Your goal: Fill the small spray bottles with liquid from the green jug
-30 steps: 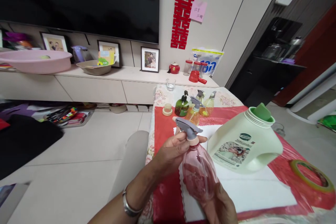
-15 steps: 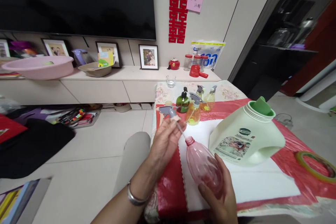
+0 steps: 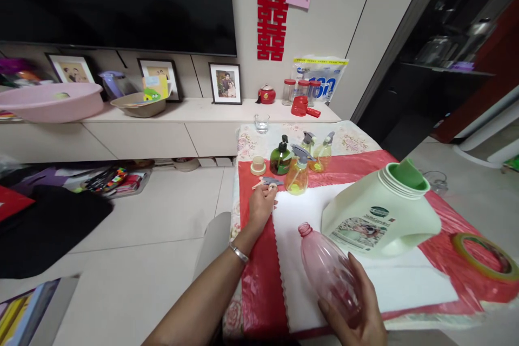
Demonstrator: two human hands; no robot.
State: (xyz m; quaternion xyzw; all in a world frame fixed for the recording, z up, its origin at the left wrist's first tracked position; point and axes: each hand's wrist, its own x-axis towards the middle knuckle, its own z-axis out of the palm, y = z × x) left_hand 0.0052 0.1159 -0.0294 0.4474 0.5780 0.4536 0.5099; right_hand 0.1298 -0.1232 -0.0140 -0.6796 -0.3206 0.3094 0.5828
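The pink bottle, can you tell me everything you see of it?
The pink bottle is see-through and glossy, perhaps plastic, with a rounded body narrowing to a ridged neck. Its mouth is uncapped. It tilts, neck away from the person, over the white sheet, its lower end held in the right hand. Its contents are unclear.

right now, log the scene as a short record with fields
left hand: holding the grey spray head
right hand: around the lower part of the pink bottle
pink bottle: tilted, neck open, apart from spray head
jug: upright on white cloth, green piece in its mouth
beyond left hand: green pump bottle, yellow spray bottle
tape roll: on red sheet
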